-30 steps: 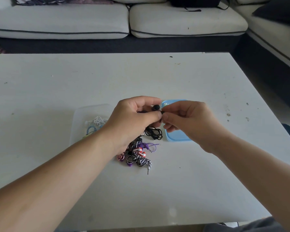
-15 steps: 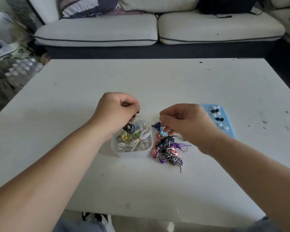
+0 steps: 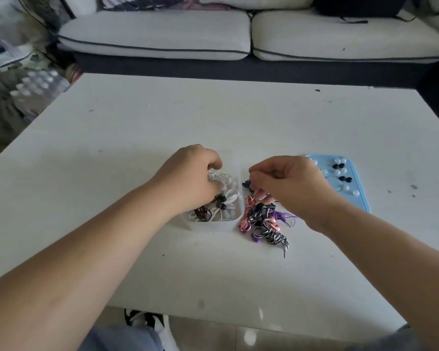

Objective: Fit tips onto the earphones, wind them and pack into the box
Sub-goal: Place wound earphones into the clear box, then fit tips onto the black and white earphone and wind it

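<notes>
Room: my left hand [image 3: 190, 181] dips into the clear box [image 3: 213, 226] mid-counter [image 3: 213, 117], open top all round | Surface: white, speckled; sofa [image 3: 162, 34] beyond | Hidden: left fingertips by the black earphones [image 3: 223, 198], grip unclear; right hand [image 3: 289, 183] curled over the loose pile [image 3: 266, 224], pinch unreadable; blue tray [image 3: 360, 173] partly covered

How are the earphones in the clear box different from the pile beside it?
The boxed earphones are mostly white, with one black pair; the pile is striped, pink and purple. The boxed earphones sit inside the clear box; the pile lies bare on the table. Both are bundled cords.
</notes>
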`<move>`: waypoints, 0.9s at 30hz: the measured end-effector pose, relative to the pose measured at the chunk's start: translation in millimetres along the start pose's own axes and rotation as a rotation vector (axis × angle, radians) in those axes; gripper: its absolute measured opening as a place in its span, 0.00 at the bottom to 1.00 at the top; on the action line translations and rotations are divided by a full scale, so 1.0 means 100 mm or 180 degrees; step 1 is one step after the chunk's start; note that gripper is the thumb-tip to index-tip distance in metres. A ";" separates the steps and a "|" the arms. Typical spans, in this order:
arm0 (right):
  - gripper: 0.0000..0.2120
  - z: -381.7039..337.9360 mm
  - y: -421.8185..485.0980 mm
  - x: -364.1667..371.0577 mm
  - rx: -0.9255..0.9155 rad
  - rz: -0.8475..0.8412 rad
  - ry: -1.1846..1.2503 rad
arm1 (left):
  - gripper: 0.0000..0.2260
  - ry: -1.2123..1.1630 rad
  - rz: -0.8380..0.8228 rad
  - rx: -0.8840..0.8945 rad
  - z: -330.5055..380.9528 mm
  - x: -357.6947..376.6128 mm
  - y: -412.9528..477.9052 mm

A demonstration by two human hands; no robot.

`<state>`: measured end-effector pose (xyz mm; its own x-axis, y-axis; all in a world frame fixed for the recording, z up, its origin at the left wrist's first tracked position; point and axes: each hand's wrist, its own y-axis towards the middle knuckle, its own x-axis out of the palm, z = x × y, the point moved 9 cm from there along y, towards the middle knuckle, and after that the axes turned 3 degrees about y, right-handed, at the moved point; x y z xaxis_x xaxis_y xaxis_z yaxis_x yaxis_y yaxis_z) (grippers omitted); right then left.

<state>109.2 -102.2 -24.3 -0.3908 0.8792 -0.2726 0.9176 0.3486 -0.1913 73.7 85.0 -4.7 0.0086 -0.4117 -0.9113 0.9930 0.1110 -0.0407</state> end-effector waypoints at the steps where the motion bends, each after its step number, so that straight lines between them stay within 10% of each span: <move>1: 0.05 0.01 0.00 0.00 0.0000 -0.0001 -0.0040 | 0.14 0.0162 0.0018 0.0100 0.04 0.01 -0.02; 13: 0.06 0.07 0.01 -0.11 0.0184 0.0063 -0.0421 | 0.06 0.0538 -0.1101 -0.0009 0.01 0.54 -0.10; 20: 0.06 0.15 -0.04 -0.22 0.0310 -0.0125 -0.0749 | 0.05 0.0232 0.0300 0.0943 0.76 0.09 -0.17; 27: 0.11 0.41 -0.23 -0.32 0.0817 -0.0847 -0.1740 | 0.08 0.1086 -0.1146 0.1668 1.19 1.11 -0.41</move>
<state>97.4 -152.1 -50.0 -0.6449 0.4584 -0.6116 0.7643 0.3833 -0.5187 48.1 -73.4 -55.5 -0.2823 -0.0262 -0.9590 0.8541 -0.4621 -0.2388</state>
